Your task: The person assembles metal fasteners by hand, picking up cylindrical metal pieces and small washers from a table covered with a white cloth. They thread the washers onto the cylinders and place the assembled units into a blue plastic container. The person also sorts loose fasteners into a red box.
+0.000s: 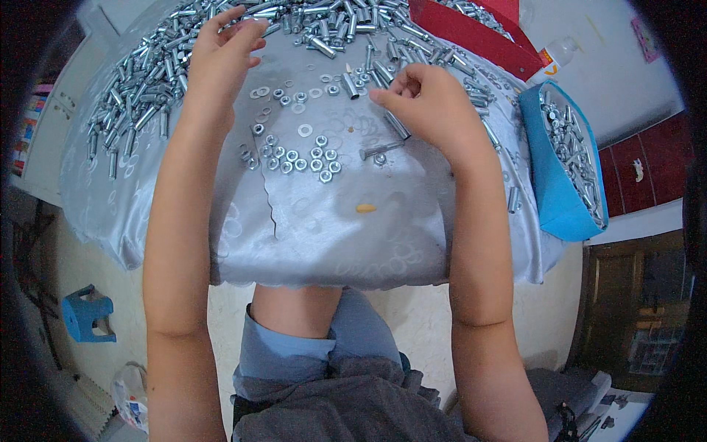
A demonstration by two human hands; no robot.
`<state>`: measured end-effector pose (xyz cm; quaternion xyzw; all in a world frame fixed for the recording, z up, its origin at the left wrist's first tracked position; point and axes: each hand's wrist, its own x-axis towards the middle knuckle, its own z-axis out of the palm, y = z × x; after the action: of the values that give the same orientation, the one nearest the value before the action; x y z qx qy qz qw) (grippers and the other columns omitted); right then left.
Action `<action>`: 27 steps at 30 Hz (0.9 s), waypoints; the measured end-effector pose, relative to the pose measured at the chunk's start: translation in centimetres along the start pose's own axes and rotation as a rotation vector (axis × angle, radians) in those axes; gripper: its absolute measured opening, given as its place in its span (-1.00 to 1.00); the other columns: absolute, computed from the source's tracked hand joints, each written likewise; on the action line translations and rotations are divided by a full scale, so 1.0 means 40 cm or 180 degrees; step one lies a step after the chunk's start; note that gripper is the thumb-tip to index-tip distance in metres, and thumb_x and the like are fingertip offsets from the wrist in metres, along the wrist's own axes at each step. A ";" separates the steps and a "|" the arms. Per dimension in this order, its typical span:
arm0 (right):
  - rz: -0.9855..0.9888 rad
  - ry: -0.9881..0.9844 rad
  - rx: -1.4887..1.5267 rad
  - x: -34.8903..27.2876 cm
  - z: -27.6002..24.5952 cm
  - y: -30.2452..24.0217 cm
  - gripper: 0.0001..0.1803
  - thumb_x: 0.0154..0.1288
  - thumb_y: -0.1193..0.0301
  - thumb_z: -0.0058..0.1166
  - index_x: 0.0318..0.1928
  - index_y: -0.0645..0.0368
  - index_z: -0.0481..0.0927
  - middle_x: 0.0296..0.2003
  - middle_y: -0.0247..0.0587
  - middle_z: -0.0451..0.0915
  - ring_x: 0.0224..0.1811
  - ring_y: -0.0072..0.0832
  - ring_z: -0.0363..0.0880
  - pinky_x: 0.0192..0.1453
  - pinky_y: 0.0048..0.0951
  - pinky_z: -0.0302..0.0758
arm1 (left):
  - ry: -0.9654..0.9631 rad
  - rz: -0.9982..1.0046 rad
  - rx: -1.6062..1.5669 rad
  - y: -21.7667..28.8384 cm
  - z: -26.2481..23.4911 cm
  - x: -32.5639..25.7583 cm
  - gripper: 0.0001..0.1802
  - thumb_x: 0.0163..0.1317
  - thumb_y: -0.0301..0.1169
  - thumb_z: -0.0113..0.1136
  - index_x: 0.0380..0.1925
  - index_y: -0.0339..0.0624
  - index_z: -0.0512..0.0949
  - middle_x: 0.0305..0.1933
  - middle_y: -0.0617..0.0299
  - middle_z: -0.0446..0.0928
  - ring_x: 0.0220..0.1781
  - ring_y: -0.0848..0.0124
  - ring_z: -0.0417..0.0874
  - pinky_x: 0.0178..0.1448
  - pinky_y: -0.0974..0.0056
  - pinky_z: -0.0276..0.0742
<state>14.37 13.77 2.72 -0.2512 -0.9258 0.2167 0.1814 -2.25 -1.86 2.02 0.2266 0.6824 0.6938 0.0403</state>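
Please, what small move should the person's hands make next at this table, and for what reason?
Probably the left hand should close on one bolt from the pile of bolts under its fingers. The right hand is curled above the nuts and washers on the grey cloth, its fingers pinched together, though I cannot tell what they hold.

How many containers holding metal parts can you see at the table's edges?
2: a blue bin full of metal parts at the right edge of the table, and a red tray at the far right, partly cut off.
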 end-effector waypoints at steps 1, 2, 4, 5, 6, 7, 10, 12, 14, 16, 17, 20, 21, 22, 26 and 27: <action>0.0050 -0.0136 -0.0102 -0.002 -0.008 -0.001 -0.65 -0.14 0.14 0.18 -0.52 0.18 0.54 -0.53 -0.09 0.55 -0.40 -0.20 0.54 -0.29 -0.31 0.44 | -0.0047 0.0073 0.0128 -0.007 -0.003 0.003 -0.52 0.07 -0.25 0.14 -0.01 -0.19 0.35 -0.05 0.14 0.42 -0.11 0.38 0.47 -0.12 0.36 0.38; 0.0100 -0.0272 -0.0203 -0.003 -0.013 0.000 -0.65 -0.15 0.13 0.18 -0.52 0.18 0.54 -0.53 -0.10 0.55 -0.40 -0.21 0.55 -0.29 -0.32 0.45 | -0.0068 0.0206 0.0286 -0.011 -0.001 0.002 -0.54 0.07 -0.27 0.13 -0.01 -0.16 0.35 -0.06 0.15 0.43 -0.11 0.39 0.47 -0.12 0.35 0.38; 0.0167 -0.0555 -0.0353 -0.001 -0.022 0.013 -0.66 -0.16 0.14 0.19 -0.54 0.17 0.55 -0.52 -0.09 0.56 -0.41 -0.20 0.55 -0.29 -0.31 0.45 | -0.0113 0.0471 0.0595 -0.020 0.005 -0.002 -0.57 0.08 -0.30 0.12 -0.02 -0.11 0.37 -0.07 0.16 0.43 -0.11 0.40 0.46 -0.12 0.35 0.39; 0.0198 -0.0697 -0.0427 0.000 -0.025 0.018 -0.66 -0.17 0.14 0.19 -0.54 0.17 0.55 -0.52 -0.09 0.56 -0.41 -0.20 0.55 -0.29 -0.31 0.45 | -0.0229 0.0648 0.0657 -0.027 0.006 -0.002 -0.59 0.08 -0.32 0.11 -0.03 -0.10 0.37 -0.06 0.16 0.43 -0.12 0.41 0.46 -0.12 0.34 0.39; 0.0180 -0.0776 -0.0467 0.000 -0.026 0.023 -0.68 -0.17 0.15 0.19 -0.54 0.17 0.55 -0.52 -0.08 0.56 -0.40 -0.20 0.55 -0.28 -0.30 0.45 | -0.0352 0.0825 0.0717 -0.036 0.009 -0.002 -0.61 0.08 -0.34 0.10 -0.04 -0.09 0.38 -0.06 0.16 0.43 -0.14 0.41 0.47 -0.13 0.34 0.39; 0.0160 -0.0855 -0.0506 0.001 -0.025 0.028 -0.69 -0.18 0.17 0.19 -0.55 0.16 0.56 -0.51 -0.07 0.56 -0.40 -0.19 0.55 -0.28 -0.30 0.46 | -0.0474 0.1002 0.0778 -0.044 0.011 -0.003 -0.63 0.08 -0.36 0.09 -0.05 -0.08 0.39 -0.06 0.16 0.43 -0.15 0.41 0.47 -0.13 0.33 0.40; 0.0075 -0.0814 -0.0501 -0.001 -0.010 0.033 -0.75 -0.17 0.23 0.16 -0.54 0.16 0.57 -0.49 -0.05 0.57 -0.39 -0.18 0.55 -0.25 -0.29 0.46 | -0.0720 0.1468 0.1619 -0.063 0.003 -0.003 -0.65 0.08 -0.41 0.07 -0.08 -0.13 0.39 -0.10 0.15 0.44 -0.18 0.40 0.47 -0.13 0.34 0.40; 0.0005 -0.0679 -0.0431 -0.003 -0.002 0.027 -0.77 -0.16 0.27 0.13 -0.52 0.17 0.57 -0.49 -0.04 0.57 -0.39 -0.17 0.55 -0.24 -0.29 0.46 | -0.1045 0.1046 0.1846 -0.058 0.001 -0.020 -0.68 0.07 -0.44 0.05 -0.11 -0.14 0.40 -0.15 0.16 0.45 -0.21 0.41 0.47 -0.13 0.35 0.39; -0.0066 -0.0529 -0.0335 -0.005 0.001 0.019 -0.78 -0.15 0.29 0.10 -0.51 0.19 0.57 -0.48 -0.02 0.56 -0.38 -0.17 0.55 -0.22 -0.29 0.47 | -0.1418 0.0723 0.1933 -0.052 -0.005 -0.027 -0.70 0.06 -0.46 0.04 -0.14 -0.15 0.42 -0.20 0.18 0.46 -0.23 0.41 0.46 -0.12 0.36 0.39; -0.0033 -0.0408 -0.0226 -0.005 0.000 0.012 -0.77 -0.14 0.30 0.09 -0.50 0.21 0.57 -0.48 0.00 0.56 -0.37 -0.16 0.55 -0.22 -0.29 0.46 | -0.1838 0.0509 0.1878 -0.047 -0.017 -0.025 -0.71 0.04 -0.49 0.04 -0.16 -0.16 0.44 -0.25 0.19 0.45 -0.25 0.42 0.45 -0.11 0.36 0.38; -0.0016 -0.0348 -0.0171 -0.005 0.000 0.008 -0.77 -0.14 0.30 0.08 -0.49 0.22 0.57 -0.48 0.01 0.56 -0.37 -0.16 0.55 -0.22 -0.30 0.46 | -0.1886 0.0495 0.2000 -0.046 -0.022 -0.027 -0.71 0.02 -0.51 0.05 -0.18 -0.16 0.44 -0.26 0.20 0.45 -0.25 0.43 0.45 -0.11 0.36 0.38; -0.0084 -0.0135 -0.0095 -0.003 0.000 -0.002 -0.75 -0.13 0.31 0.07 -0.47 0.25 0.57 -0.48 0.03 0.55 -0.37 -0.16 0.55 -0.21 -0.30 0.46 | -0.2050 0.0513 0.2214 -0.050 -0.033 -0.030 -0.70 -0.03 -0.57 0.07 -0.20 -0.18 0.45 -0.30 0.23 0.45 -0.26 0.43 0.44 -0.09 0.35 0.38; -0.0122 -0.0165 0.0017 -0.003 0.003 -0.005 -0.74 -0.12 0.31 0.07 -0.46 0.26 0.57 -0.47 0.03 0.56 -0.37 -0.16 0.55 -0.21 -0.30 0.46 | -0.2106 0.0558 0.2203 -0.055 -0.037 -0.026 -0.68 -0.05 -0.59 0.07 -0.20 -0.18 0.45 -0.30 0.23 0.45 -0.26 0.43 0.44 -0.09 0.35 0.38; -0.0160 -0.0194 0.0129 -0.002 0.006 -0.009 -0.74 -0.11 0.32 0.06 -0.44 0.26 0.57 -0.47 0.03 0.56 -0.37 -0.15 0.55 -0.21 -0.30 0.46 | -0.2162 0.0604 0.2192 -0.057 -0.041 -0.024 -0.67 -0.07 -0.61 0.08 -0.20 -0.19 0.45 -0.31 0.24 0.46 -0.26 0.44 0.44 -0.09 0.36 0.38; -0.0444 -0.0276 0.0208 -0.001 0.028 0.002 -0.74 -0.08 0.34 0.05 -0.38 0.28 0.57 -0.43 0.03 0.56 -0.35 -0.15 0.55 -0.19 -0.30 0.45 | -0.2198 0.0241 0.1974 -0.057 -0.044 -0.023 -0.64 -0.10 -0.67 0.07 -0.22 -0.21 0.44 -0.33 0.26 0.45 -0.24 0.45 0.44 -0.10 0.36 0.38; -0.0429 -0.0292 0.0140 -0.002 0.033 0.004 -0.74 -0.06 0.35 0.07 -0.35 0.28 0.57 -0.45 -0.03 0.56 -0.37 -0.25 0.54 -0.21 -0.36 0.45 | -0.2210 0.0214 0.1979 -0.059 -0.046 -0.020 -0.64 -0.11 -0.68 0.07 -0.22 -0.21 0.44 -0.33 0.27 0.45 -0.24 0.45 0.44 -0.11 0.36 0.38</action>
<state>13.90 13.45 1.53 -0.1741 -0.9429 0.2355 0.1584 -2.81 -3.69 -0.39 0.4687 0.7964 0.3404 0.1740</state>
